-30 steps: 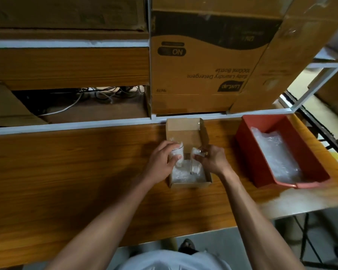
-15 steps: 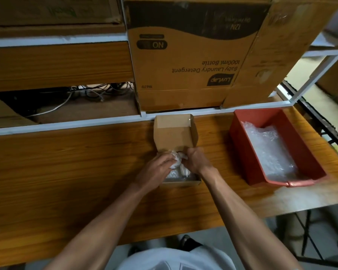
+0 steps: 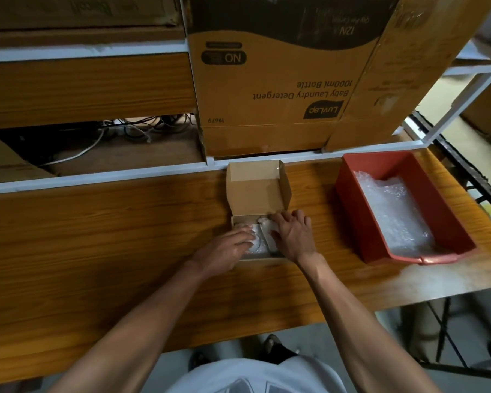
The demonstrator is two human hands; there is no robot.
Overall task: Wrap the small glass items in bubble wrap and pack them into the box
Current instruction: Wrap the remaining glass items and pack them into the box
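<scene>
Change: both hands are now lying lower, flattening the bundles.
Left grip (image 3: 229, 246): fingers spread, pressing crinkly bubble wrap (image 3: 258, 243).
Right grip (image 3: 293, 234): spread, pressing too.
Box (image 3: 257, 191): small cardboard, lid standing open on the counter (image 3: 97, 251).

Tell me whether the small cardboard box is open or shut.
Open: the small cardboard box has its lid standing up at the back, and both hands press wrapped items inside.

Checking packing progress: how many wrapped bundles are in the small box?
2, as far as I can tell: left bundle under the left hand, right bundle under the right hand, inside the box. The hands may hide more.
</scene>
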